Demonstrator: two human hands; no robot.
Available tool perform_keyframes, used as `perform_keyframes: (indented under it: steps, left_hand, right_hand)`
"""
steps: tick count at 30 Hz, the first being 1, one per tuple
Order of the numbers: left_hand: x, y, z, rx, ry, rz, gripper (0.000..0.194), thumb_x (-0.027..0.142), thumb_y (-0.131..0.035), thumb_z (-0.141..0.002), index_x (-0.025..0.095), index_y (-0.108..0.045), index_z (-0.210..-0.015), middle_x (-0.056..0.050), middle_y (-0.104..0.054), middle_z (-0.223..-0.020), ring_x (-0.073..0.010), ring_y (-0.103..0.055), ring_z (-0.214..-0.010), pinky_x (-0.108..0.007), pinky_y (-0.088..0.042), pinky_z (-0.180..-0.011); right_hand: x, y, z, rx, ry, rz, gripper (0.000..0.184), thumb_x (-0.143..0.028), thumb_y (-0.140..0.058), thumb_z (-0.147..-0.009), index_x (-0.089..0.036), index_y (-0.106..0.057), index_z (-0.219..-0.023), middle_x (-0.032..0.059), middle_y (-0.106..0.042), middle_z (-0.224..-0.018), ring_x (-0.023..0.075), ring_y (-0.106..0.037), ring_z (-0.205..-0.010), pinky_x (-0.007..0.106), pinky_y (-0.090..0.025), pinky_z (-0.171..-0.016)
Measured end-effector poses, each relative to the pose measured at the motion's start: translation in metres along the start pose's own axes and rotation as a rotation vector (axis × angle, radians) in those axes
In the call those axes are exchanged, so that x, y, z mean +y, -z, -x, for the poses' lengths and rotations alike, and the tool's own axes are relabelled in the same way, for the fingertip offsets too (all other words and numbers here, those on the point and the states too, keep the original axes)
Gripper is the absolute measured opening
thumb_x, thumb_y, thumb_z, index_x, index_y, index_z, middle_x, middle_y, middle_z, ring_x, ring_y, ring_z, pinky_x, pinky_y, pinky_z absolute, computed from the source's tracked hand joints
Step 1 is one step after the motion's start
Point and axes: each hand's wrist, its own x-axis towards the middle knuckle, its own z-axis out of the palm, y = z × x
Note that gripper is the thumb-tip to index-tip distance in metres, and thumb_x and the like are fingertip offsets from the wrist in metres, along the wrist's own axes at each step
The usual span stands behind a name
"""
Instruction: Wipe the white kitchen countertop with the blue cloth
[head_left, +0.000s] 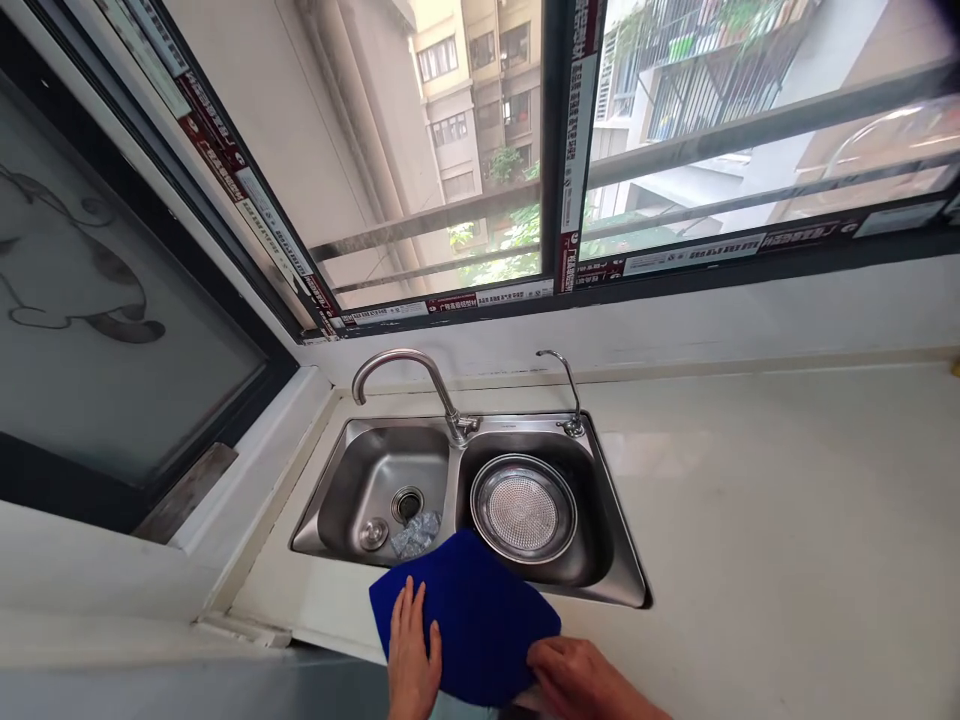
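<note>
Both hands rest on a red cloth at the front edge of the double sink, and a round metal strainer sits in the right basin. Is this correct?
Not quite: the cloth is blue, not red, as the head view shows. The rest holds: the left hand and right hand rest on it at the sink's front edge, and the strainer sits in the right basin.

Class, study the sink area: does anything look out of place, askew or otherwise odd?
Three small things. The blue cloth under the left hand and right hand overhangs the sink's front rim. A crumpled clear wrapper lies in the left basin beside the loose drain plug. The window frame keeps its protective tape.
</note>
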Motion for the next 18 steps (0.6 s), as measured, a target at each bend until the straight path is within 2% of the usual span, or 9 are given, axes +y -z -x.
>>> perform_keyframes:
  steps: [2,5,7,10,12,14,18]
  left_hand:
    - [0.006,-0.009,0.004,0.037,0.007,-0.053,0.057,0.042,-0.03,-0.097,0.017,-0.044,-0.145,-0.014,-0.039,-0.162,-0.032,-0.032,-0.153,-0.06,-0.038,-0.126]
    - [0.013,-0.022,0.009,0.112,-0.007,-0.168,0.059,0.043,-0.036,-0.096,0.014,-0.041,-0.146,-0.017,-0.04,-0.161,-0.0349,-0.032,-0.152,-0.06,-0.043,-0.123]
    - [0.014,-0.03,0.011,0.18,-0.046,-0.268,0.058,0.04,-0.039,-0.095,0.012,-0.04,-0.146,-0.019,-0.043,-0.158,-0.036,-0.037,-0.149,-0.061,-0.047,-0.119]
    - [0.01,-0.04,0.013,0.288,-0.111,-0.396,0.061,0.035,-0.043,-0.095,0.015,-0.029,-0.151,-0.019,-0.045,-0.157,-0.0365,-0.042,-0.146,-0.062,-0.053,-0.114]
    - [0.005,-0.046,0.013,0.331,-0.144,-0.429,0.068,0.033,-0.045,-0.094,0.02,-0.016,-0.155,-0.019,-0.045,-0.157,-0.0369,-0.042,-0.147,-0.063,-0.054,-0.112]
    - [0.0,-0.054,0.012,0.357,-0.168,-0.424,0.074,0.031,-0.047,-0.093,0.023,-0.008,-0.156,-0.02,-0.045,-0.157,-0.0379,-0.04,-0.148,-0.065,-0.053,-0.112]
    - [-0.001,-0.082,0.008,0.392,-0.231,-0.402,0.078,0.028,-0.049,-0.091,0.024,-0.006,-0.156,-0.023,-0.041,-0.159,-0.0404,-0.036,-0.15,-0.07,-0.046,-0.115]
  right_hand:
    - [-0.004,0.012,-0.016,-0.005,-0.047,-0.025,0.034,-0.013,-0.034,-0.093,-0.022,-0.065,-0.106,0.0065,-0.076,-0.105,0.0155,-0.073,-0.089,0.024,-0.058,-0.078]
    - [-0.013,0.017,-0.055,0.047,0.001,-0.042,0.04,-0.014,-0.035,-0.093,-0.022,-0.063,-0.12,0.0096,-0.071,-0.126,0.0186,-0.068,-0.113,0.033,-0.057,-0.098]
    - [-0.019,0.007,-0.082,0.059,0.024,0.01,0.05,-0.01,-0.039,-0.088,-0.019,-0.056,-0.135,0.012,-0.062,-0.14,0.0219,-0.058,-0.132,0.041,-0.051,-0.112]
    - [-0.02,-0.016,-0.106,0.018,0.011,0.134,0.066,-0.011,-0.046,-0.085,-0.017,-0.04,-0.15,0.0147,-0.046,-0.156,0.0292,-0.042,-0.146,0.05,-0.043,-0.119]
    - [-0.015,-0.029,-0.107,-0.014,0.027,0.183,0.065,-0.016,-0.048,-0.089,-0.02,-0.035,-0.153,0.014,-0.043,-0.158,0.0316,-0.041,-0.146,0.052,-0.043,-0.118]
    - [-0.01,-0.032,-0.1,-0.023,0.059,0.198,0.063,-0.022,-0.048,-0.093,-0.025,-0.034,-0.154,0.0119,-0.042,-0.159,0.0307,-0.044,-0.144,0.05,-0.044,-0.117]
    - [-0.002,-0.012,-0.078,-0.012,0.049,0.212,0.059,-0.027,-0.047,-0.095,-0.026,-0.035,-0.153,0.0107,-0.047,-0.156,0.0291,-0.052,-0.137,0.047,-0.048,-0.112]
